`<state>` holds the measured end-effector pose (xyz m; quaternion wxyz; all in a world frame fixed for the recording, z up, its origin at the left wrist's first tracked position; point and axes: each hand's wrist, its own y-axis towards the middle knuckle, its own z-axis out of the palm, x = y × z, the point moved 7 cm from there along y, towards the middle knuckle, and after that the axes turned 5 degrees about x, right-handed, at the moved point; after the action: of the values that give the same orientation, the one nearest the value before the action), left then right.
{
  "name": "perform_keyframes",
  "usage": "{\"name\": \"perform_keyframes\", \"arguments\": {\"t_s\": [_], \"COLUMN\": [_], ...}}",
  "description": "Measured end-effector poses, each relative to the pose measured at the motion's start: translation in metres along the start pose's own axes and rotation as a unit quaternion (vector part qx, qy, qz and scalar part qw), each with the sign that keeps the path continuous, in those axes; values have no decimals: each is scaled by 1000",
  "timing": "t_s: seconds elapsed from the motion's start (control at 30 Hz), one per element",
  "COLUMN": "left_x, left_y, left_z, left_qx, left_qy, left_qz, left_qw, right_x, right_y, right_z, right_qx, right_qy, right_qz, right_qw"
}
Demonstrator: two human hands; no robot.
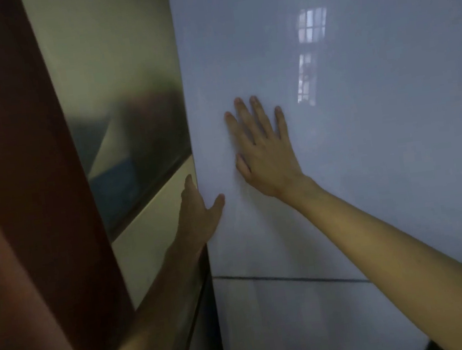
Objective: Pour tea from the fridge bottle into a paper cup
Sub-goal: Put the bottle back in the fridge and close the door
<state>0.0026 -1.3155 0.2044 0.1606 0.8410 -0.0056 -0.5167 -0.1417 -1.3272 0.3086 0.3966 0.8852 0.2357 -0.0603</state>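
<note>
A glossy pale grey fridge door fills the right half of the view, with a lower door panel below a dark seam. My left hand grips the door's left edge: the fingers go round behind the edge and the thumb lies on the front. My right hand rests flat on the door front with its fingers spread and straight. No bottle or paper cup is visible.
Left of the fridge runs a cream wall or cabinet side with a reflective metal panel. A dark reddish-brown post or door frame stands at the far left. A window reflection shows on the fridge door.
</note>
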Motion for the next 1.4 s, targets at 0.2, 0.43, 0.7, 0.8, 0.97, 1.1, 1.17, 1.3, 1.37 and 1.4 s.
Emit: {"name": "perform_keyframes", "arguments": {"t_s": [0.2,0.43,0.7,0.8,0.97,1.1,1.17,1.3,1.37,1.4], "left_x": [34,75,76,74,73,75,77,84,88,91], "left_y": [-73,-165,-252,-286,-345,-390,-410,-445,-458,-464], "left_z": [35,86,117,124,131,127,123,105,95,90], "left_qx": [46,178,210,216,222,224,228,218,211,209], "left_qy": [147,316,355,365,390,392,401,409,408,406], "left_qz": [2,-8,2,-3,-29,-57,-62,-79,-89,-93], "left_qw": [988,932,911,906,893,891,885,883,884,885], "right_x": [-8,6,25,31,47,63,71,88,96,100], "right_y": [-136,-277,-384,-418,-468,-502,-514,-532,-540,-543], "right_z": [28,32,15,4,-13,-26,-33,-48,-55,-60], "right_qx": [159,311,363,368,392,409,416,422,424,426], "right_qy": [109,178,195,210,231,252,258,264,265,267], "right_qz": [96,139,139,145,134,124,120,107,101,100], "right_qw": [977,923,901,894,881,868,864,861,860,858]}}
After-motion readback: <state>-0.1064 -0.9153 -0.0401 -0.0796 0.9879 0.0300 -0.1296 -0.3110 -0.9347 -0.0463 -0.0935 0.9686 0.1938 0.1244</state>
